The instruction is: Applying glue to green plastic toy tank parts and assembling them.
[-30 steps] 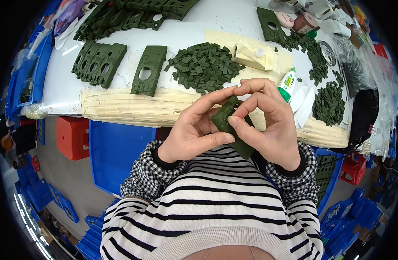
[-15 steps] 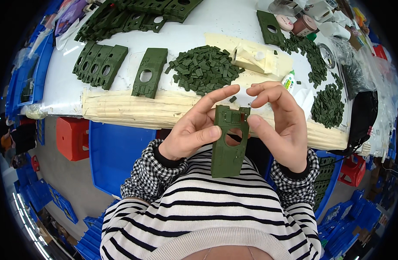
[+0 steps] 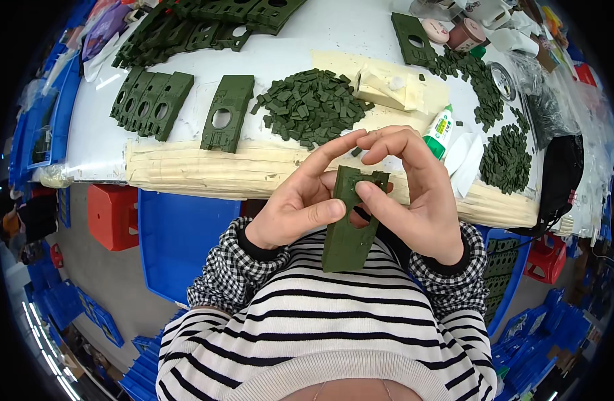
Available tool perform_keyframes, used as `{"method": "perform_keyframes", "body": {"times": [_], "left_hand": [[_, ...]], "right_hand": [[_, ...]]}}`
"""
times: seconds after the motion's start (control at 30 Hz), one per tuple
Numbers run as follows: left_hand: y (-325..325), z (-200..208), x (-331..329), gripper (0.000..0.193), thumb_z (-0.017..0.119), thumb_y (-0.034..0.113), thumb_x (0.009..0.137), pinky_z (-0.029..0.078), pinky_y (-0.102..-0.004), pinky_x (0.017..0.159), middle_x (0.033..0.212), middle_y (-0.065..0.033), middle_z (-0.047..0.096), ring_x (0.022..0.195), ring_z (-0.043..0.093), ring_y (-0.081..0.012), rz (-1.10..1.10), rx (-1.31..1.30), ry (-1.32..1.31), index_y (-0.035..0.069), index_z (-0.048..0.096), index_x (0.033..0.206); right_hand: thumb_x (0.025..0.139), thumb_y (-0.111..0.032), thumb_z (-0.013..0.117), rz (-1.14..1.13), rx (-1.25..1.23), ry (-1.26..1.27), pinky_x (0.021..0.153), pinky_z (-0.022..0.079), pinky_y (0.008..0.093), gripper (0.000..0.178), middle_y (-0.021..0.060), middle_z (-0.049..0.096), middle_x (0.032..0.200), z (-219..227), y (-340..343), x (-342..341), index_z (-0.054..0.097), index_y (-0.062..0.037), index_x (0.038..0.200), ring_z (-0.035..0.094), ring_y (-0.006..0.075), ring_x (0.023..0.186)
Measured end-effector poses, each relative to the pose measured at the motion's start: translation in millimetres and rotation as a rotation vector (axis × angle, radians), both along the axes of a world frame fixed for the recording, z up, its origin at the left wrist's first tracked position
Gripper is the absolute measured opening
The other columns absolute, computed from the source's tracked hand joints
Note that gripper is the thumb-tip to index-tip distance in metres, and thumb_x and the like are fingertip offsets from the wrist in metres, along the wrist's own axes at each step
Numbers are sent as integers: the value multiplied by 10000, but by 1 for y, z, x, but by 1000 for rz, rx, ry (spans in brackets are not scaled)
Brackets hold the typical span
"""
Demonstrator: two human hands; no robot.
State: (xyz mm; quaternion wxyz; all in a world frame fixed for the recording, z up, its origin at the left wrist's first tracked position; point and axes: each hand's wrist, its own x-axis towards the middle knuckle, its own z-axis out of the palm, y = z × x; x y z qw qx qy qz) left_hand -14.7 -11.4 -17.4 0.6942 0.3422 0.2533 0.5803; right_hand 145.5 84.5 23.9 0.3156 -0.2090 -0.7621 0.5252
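Green plastic plate (image 3: 347,230) — flat, holed, pinched by both hands (image 3: 300,204)

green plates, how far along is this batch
Done, it seems: a row of green plates lies on the table, one plate apart. In hand: left hand and right hand hold a plate. Left: piles of small green pieces remain loose.

Single view, head-mounted fisheye, looking steeply down over the wearer's chest. The left hand (image 3: 300,207) and right hand (image 3: 414,200) sit close to the lens at centre frame. The white tabletop (image 3: 320,40) fills the upper part, its near edge bowed by distortion. Floor appears toward the lower-left rim. No second view overlaps.
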Motion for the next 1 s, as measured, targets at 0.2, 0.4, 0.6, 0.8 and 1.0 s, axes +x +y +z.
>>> {"method": "perform_keyframes", "body": {"times": [0.2,0.4,0.6,0.8,1.0], "left_hand": [[-4,21,-10,887,599,348,865,513,-336,820,1147,-214,587,989,625,-273,-177,-204,-217,26,55,1487],[2,25,-7,851,593,383,880,529,-313,757,1095,-207,605,914,651,-237,-241,-296,-169,35,104,1483],[8,21,6,806,693,217,846,607,-435,696,1293,-212,452,1077,596,-338,-127,-402,-52,74,186,1456],[5,6,28,880,784,267,761,513,-485,941,1437,-195,311,1267,432,-360,134,-60,-3,109,233,1429],[4,6,20,851,772,320,766,507,-465,959,1393,-181,389,1245,464,-336,182,-78,122,46,271,1397]], "right_hand": [[691,-322,813,309,137,-28,971,372,397,736,111,540,1231,20,22,18,493,-34,1287,485,278,1137],[639,-331,850,405,217,-73,1009,335,423,653,47,622,1130,17,22,27,604,-44,1171,486,275,1145],[625,-284,863,77,100,65,858,416,338,570,26,628,1074,8,18,43,622,-69,1095,510,221,986],[631,-277,873,-7,119,17,939,380,343,667,85,589,1096,-5,4,46,566,-13,1162,508,211,1059],[759,-26,708,-621,221,-162,748,451,297,158,84,633,852,1,39,100,661,2,907,590,177,786]]}}
